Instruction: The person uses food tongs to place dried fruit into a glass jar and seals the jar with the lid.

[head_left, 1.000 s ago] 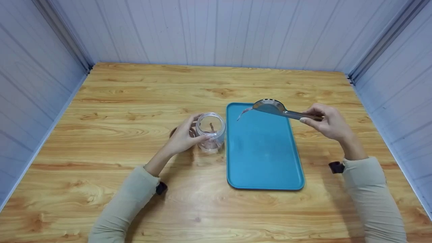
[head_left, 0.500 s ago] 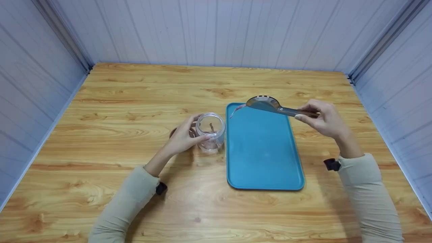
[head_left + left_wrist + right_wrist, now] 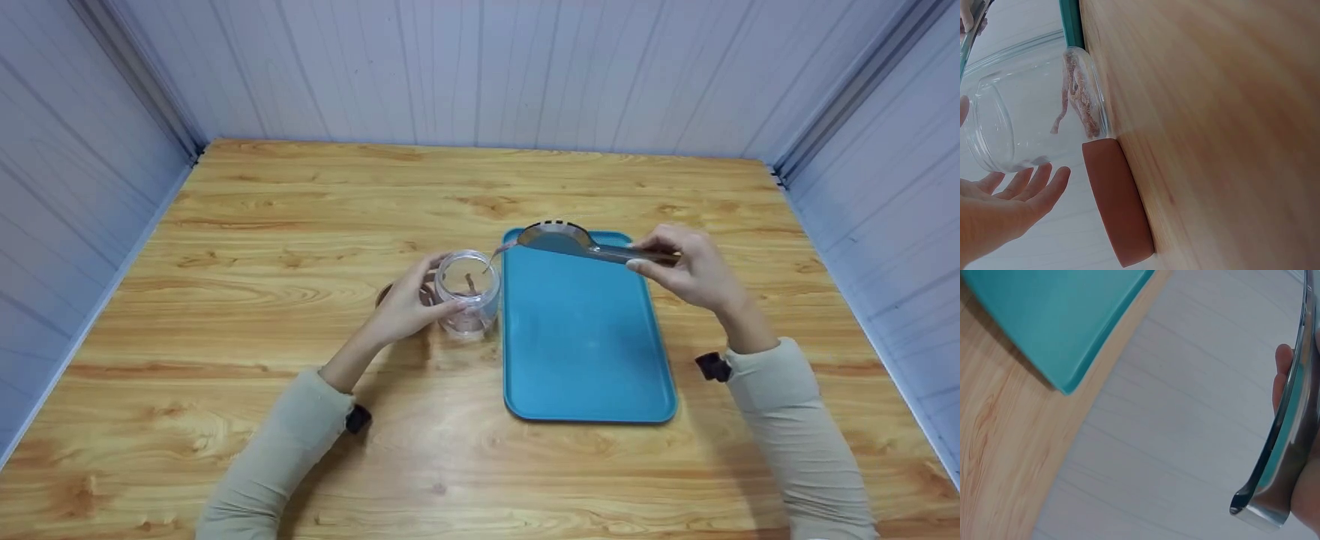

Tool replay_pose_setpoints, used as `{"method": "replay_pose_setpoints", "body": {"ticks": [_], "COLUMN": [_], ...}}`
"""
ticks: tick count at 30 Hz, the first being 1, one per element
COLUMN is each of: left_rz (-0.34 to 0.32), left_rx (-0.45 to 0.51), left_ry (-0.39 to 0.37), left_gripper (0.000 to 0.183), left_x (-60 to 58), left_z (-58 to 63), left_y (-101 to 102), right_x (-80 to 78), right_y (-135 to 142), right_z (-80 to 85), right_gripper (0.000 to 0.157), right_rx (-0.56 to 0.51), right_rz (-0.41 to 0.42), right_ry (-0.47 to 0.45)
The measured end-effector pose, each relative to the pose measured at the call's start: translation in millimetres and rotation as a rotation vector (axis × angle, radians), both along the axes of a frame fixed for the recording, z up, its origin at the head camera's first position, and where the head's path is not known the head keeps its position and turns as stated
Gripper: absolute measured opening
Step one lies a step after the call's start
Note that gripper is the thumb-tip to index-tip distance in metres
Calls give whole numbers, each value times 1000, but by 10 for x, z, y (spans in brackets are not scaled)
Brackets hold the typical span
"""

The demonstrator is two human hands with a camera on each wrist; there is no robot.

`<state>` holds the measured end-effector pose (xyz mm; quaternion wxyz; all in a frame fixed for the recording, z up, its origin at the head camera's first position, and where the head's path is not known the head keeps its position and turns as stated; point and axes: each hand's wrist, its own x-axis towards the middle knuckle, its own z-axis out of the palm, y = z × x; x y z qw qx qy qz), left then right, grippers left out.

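Observation:
A clear jar [image 3: 472, 319] stands on the wooden table, gripped by my left hand [image 3: 405, 306] with the thumb in front and the fingers behind. Inside it, low down, lie reddish-brown dried strips [image 3: 1081, 95]. My right hand [image 3: 694, 270] squeezes metal tongs [image 3: 559, 238] by the handle. From their rounded tip hangs another thin reddish strip [image 3: 503, 248], its lower end over the jar's mouth at the right rim. Beside the jar lies a brown lid [image 3: 1117, 202], mostly hidden by my left hand in the head view.
A blue tray [image 3: 589, 337] lies on the table [image 3: 315, 217] just right of the jar, under the tongs. White panel walls [image 3: 480, 71] bound the table at the back and both sides.
My right hand has moved left with the tongs and the strip, from above the tray to the jar's mouth. The left hand and the jar have stayed in place.

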<state>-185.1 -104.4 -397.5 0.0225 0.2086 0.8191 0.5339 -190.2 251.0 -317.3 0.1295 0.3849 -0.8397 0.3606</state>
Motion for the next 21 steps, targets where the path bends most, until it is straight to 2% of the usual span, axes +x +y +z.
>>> {"method": "replay_pose_setpoints", "body": {"ticks": [3,10,15,17,21], "left_rz": [6,-5,-24,-17,-5], "left_rx": [-3,-7,6,-1,-23], "left_ry": [-9,11,15,-5,-24], "left_gripper": [70,70,66,65,66], "left_x": [-59,-53,78,132,138], "left_z": [-94,-87,146,239,249], "left_y": [-16,-11,27,40,38], "right_x": [2,-3,-10,-10,-1], "right_y": [-63,-197,-261,-274,-267], "right_z": [-20,-77,-108,-118,-135], "right_gripper": [14,15,16,16,19], "right_rx": [15,29,30,34,35], "right_rz": [12,46,72,80,67], "right_ry": [-6,20,4,0,-18]}}
